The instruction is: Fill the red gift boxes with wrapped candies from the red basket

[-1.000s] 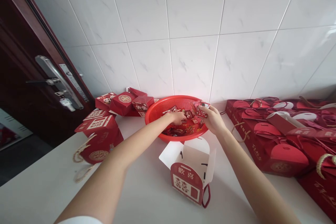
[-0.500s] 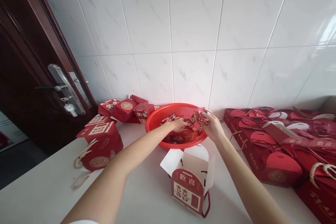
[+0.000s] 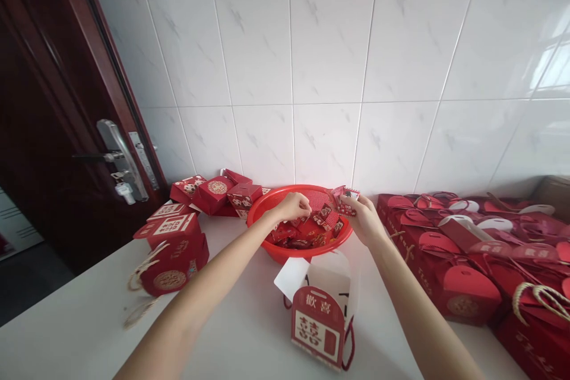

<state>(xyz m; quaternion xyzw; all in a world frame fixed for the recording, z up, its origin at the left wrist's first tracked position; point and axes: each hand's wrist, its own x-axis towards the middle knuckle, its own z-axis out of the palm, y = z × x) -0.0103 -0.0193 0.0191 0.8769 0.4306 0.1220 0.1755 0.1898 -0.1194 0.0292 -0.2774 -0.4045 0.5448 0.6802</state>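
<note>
Small red packets (image 3: 303,234) lie in a loose heap in the bottom of a round red plastic basket (image 3: 271,205) with a mesh wall, which sits on the white worktop (image 3: 89,291) against the far wall. The left hand (image 3: 294,206) hangs over the far left part of the basket with its fingers bunched downward; whether it holds anything, I cannot tell, as the fingers hide it. The right hand (image 3: 363,219) is nearly closed at the basket's right rim, pinching a small cluster of the packets between thumb and fingers, above the rim and not resting on it.

Just near the basket stands an open white gift box (image 3: 327,282) with a red front panel (image 3: 317,326) printed with gold characters, and a dark red cord handle (image 3: 350,344). Left of the basket, a pile of red boxes (image 3: 214,195) leans against the wall, with a red gift box with rope handles (image 3: 171,264) nearer. To the right, rows of folded red gift boxes (image 3: 458,267) crowd the worktop. White marble-look tiles (image 3: 325,47) cover the wall, and a dark wooden door with a metal handle (image 3: 120,157) stands at far left.
</note>
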